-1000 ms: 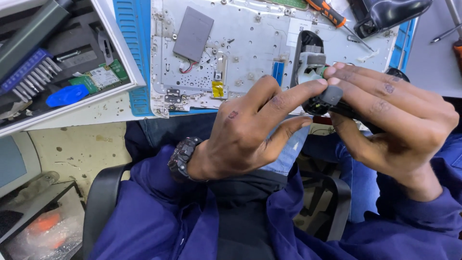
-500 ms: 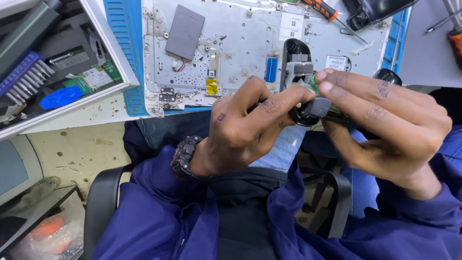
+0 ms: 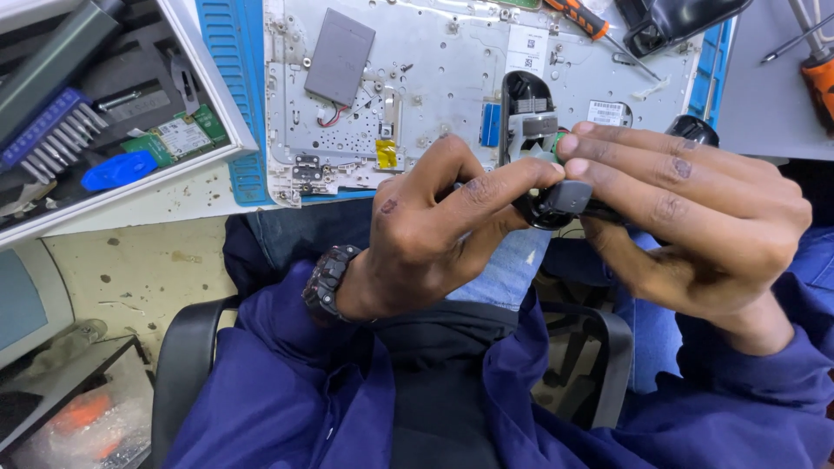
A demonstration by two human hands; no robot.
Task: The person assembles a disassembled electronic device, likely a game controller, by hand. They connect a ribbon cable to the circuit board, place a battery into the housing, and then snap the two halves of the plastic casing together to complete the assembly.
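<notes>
Head view: both hands clamp one small black opened device over the lap. The left hand pinches its lower end; the right hand grips from the side. Its long axis points away, toward the grey laptop chassis. White rectangular stickers and a yellow tab lie beyond the fingers.

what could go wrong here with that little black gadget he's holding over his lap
1. The small black opened device is pinched only by fingertips of the left hand and right hand, above the lap and past the desk edge; a slip would likely drop it to the floor.
2. Its green circuit board sits under the right fingers, so pressure might bend or crack it.
3. The open silver laptop chassis overhangs the blue mat close by; an elbow might knock it.
</notes>
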